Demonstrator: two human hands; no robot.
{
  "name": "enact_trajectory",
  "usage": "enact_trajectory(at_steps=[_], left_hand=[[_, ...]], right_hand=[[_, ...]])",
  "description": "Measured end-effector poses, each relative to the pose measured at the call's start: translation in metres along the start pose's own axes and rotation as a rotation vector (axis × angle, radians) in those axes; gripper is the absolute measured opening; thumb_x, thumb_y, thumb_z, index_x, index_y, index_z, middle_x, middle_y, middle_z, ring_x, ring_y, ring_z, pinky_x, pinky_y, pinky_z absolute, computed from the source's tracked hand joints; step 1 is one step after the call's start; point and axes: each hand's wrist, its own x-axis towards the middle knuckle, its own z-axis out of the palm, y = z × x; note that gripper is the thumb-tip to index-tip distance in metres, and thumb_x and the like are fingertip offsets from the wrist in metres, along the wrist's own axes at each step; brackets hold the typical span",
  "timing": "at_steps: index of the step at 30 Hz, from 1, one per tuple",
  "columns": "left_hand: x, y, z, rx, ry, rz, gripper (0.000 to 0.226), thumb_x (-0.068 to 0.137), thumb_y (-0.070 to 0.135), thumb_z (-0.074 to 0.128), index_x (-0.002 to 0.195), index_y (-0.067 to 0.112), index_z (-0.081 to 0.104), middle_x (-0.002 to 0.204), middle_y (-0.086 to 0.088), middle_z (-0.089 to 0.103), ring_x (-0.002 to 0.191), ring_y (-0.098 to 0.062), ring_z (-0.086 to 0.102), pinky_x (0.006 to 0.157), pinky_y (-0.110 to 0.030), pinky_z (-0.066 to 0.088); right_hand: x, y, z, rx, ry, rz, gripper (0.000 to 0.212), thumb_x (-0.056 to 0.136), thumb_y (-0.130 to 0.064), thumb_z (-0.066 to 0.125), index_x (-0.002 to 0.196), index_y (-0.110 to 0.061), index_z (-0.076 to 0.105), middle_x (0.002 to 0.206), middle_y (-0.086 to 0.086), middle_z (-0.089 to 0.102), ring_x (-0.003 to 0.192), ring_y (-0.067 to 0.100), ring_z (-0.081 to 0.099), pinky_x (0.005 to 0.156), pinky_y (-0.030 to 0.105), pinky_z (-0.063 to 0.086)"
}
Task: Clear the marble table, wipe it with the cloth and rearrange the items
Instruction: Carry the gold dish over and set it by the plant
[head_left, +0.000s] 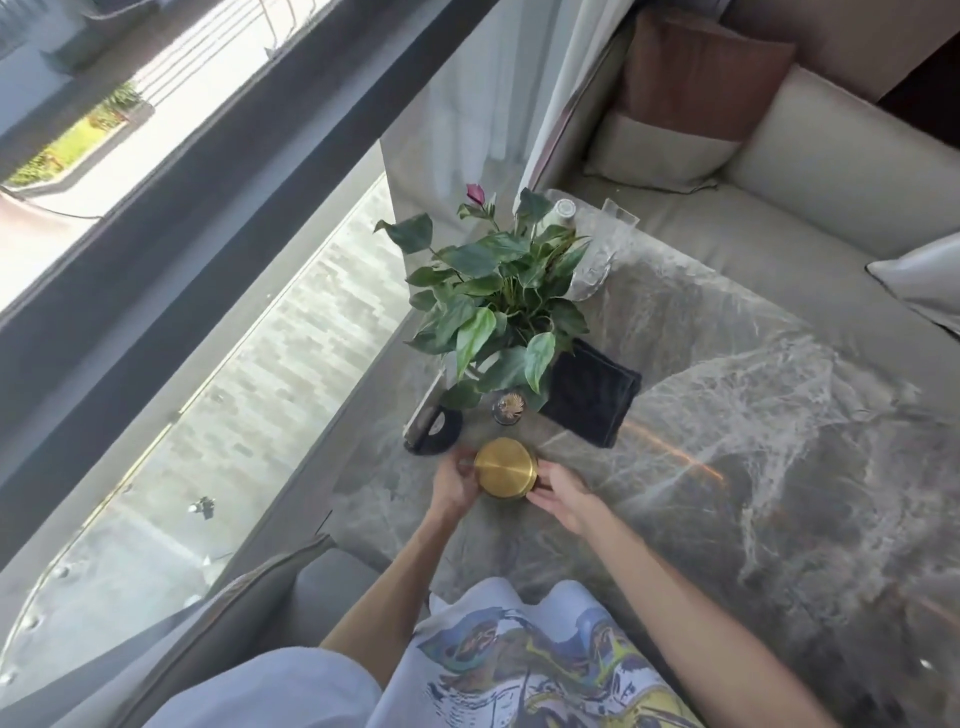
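A round gold-lidded container (505, 467) stands on the grey marble table (753, 441) near its left edge. My left hand (454, 483) cups its left side and my right hand (563, 493) holds its right side. Just behind it lies a folded black cloth (592, 392). A leafy potted plant (493, 306) with a dark pink bud rises behind the container. A small glass jar (509, 408) sits between the plant and the container, and a black round object with a white card (434, 426) sits at the table's left edge.
A clear glass (605, 249) and a white bottle (561, 213) stand at the table's far corner behind the plant. A beige sofa (831, 171) with cushions runs along the far side. A large window (208, 338) is on the left, a cushion (270, 592) below it.
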Motion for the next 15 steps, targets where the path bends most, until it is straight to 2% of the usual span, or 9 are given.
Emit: enact_trajectory(at_steps=[2, 4, 6, 9, 12, 15], left_hand=[[0.009, -0.007, 0.006, -0.001, -0.013, -0.002, 0.027, 0.076, 0.024, 0.049, 0.097, 0.038, 0.059, 0.105, -0.012, 0.067, 0.097, -0.031, 0.067, 0.081, -0.053, 0.058], [0.009, -0.001, 0.008, -0.002, -0.024, -0.007, 0.032, 0.076, 0.018, 0.051, 0.105, 0.028, 0.058, 0.106, -0.015, 0.065, 0.098, -0.033, 0.065, 0.083, -0.054, 0.057], [-0.005, 0.018, 0.003, -0.010, -0.024, -0.001, 0.035, 0.077, 0.009, 0.053, 0.109, 0.022, 0.057, 0.109, -0.015, 0.064, 0.101, -0.033, 0.064, 0.085, -0.054, 0.055], [-0.002, 0.016, 0.004, -0.009, -0.022, -0.011, 0.034, 0.076, 0.002, 0.054, 0.098, 0.028, 0.057, 0.104, -0.011, 0.063, 0.100, -0.034, 0.064, 0.085, -0.056, 0.055], [0.002, 0.011, 0.006, 0.018, -0.019, -0.010, 0.034, 0.075, 0.006, 0.054, 0.086, 0.038, 0.056, 0.098, -0.009, 0.064, 0.096, -0.034, 0.065, 0.081, -0.057, 0.056], [-0.008, 0.022, 0.004, 0.001, -0.040, 0.014, 0.034, 0.077, 0.002, 0.053, 0.087, 0.034, 0.057, 0.094, -0.011, 0.063, 0.098, -0.037, 0.065, 0.083, -0.057, 0.055]], right_hand=[[0.004, -0.003, -0.002, 0.012, 0.016, 0.004, 0.036, 0.098, -0.006, 0.040, 0.133, 0.000, 0.048, 0.104, 0.012, 0.057, 0.107, 0.028, 0.047, 0.108, 0.039, 0.041], [0.006, -0.005, -0.005, 0.008, 0.012, 0.008, 0.037, 0.098, -0.006, 0.041, 0.134, -0.001, 0.047, 0.116, 0.016, 0.054, 0.109, 0.029, 0.047, 0.108, 0.039, 0.041], [0.009, -0.007, -0.006, 0.001, -0.002, 0.020, 0.037, 0.098, -0.006, 0.040, 0.134, -0.001, 0.047, 0.116, 0.015, 0.052, 0.113, 0.031, 0.048, 0.109, 0.039, 0.040], [0.011, -0.007, -0.008, -0.017, -0.030, 0.036, 0.038, 0.098, -0.006, 0.039, 0.136, -0.004, 0.046, 0.112, 0.013, 0.054, 0.115, 0.030, 0.048, 0.111, 0.039, 0.039], [0.015, -0.005, -0.009, -0.049, -0.038, 0.034, 0.041, 0.098, -0.007, 0.038, 0.139, -0.008, 0.042, 0.114, 0.012, 0.052, 0.120, 0.032, 0.047, 0.111, 0.040, 0.039], [0.020, -0.002, -0.011, -0.075, -0.043, 0.033, 0.043, 0.098, -0.009, 0.038, 0.141, -0.011, 0.040, 0.123, 0.012, 0.052, 0.123, 0.031, 0.048, 0.110, 0.039, 0.040]])
